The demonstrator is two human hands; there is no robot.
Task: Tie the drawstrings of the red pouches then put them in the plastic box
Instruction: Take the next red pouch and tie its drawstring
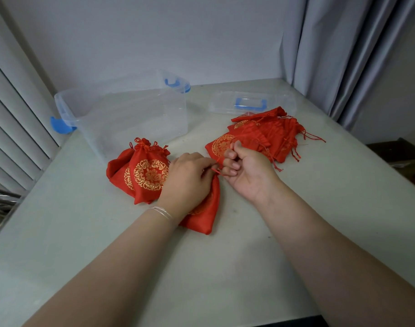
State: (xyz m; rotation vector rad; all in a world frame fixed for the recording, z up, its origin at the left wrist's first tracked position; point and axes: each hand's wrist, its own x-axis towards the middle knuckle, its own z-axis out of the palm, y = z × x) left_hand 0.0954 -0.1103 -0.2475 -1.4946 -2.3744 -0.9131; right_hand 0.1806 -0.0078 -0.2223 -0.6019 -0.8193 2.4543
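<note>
Two hands work on a red pouch at a pale table.
The left hand [187,182] and right hand [246,171] pinch the drawstring [216,171] of the pouch [205,208] on the table [225,267], near the plastic box [131,114], by a grey curtain [343,55].

You are looking down from head height, facing forward over the bench [249,244], close above your left hand [186,182].

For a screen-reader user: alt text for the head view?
Both hands, left hand and right hand, pinch the drawstring of a red pouch on a table. An empty plastic box stands behind.
</note>
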